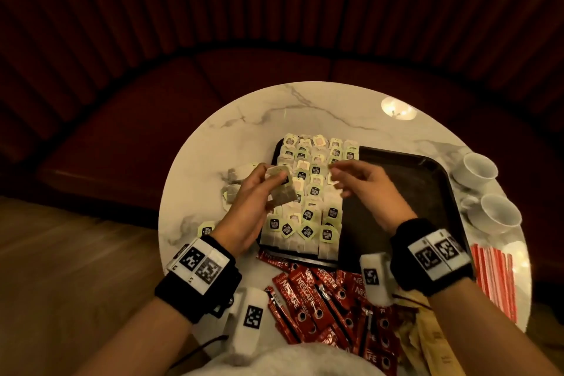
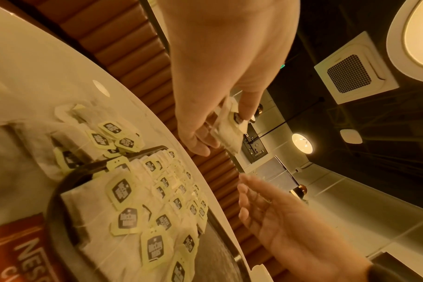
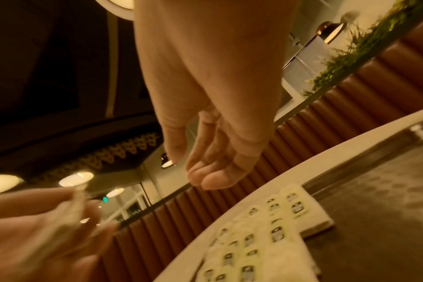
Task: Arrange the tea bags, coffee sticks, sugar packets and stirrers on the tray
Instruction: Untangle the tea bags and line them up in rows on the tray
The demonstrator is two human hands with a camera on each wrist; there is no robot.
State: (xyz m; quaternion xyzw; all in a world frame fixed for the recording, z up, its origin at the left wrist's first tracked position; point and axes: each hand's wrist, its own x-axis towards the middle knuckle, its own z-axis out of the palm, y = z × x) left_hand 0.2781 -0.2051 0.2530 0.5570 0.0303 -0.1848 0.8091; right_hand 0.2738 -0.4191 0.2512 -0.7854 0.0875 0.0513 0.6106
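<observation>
Marble bench [image 1: 305,107] at frame centre: your left hand [image 1: 253,201] pinches a tea bag [image 1: 282,189] above the tray [image 1: 412,180]; right hand [image 1: 363,189] hovers relaxed, holding nothing. Next, probably lay it into the rows.

Glossy marble table [image 1: 305,107]; matt dark tray [image 1: 406,174]; paper tea bags [image 1: 308,192]; ribbed leather sofa [image 1: 183,9].

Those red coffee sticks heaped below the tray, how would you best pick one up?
Pinch a top coffee stick across its narrow width near the middle, coming from above. They are flat, slim and overlapping, so only the upper ones offer free long edges.
</observation>
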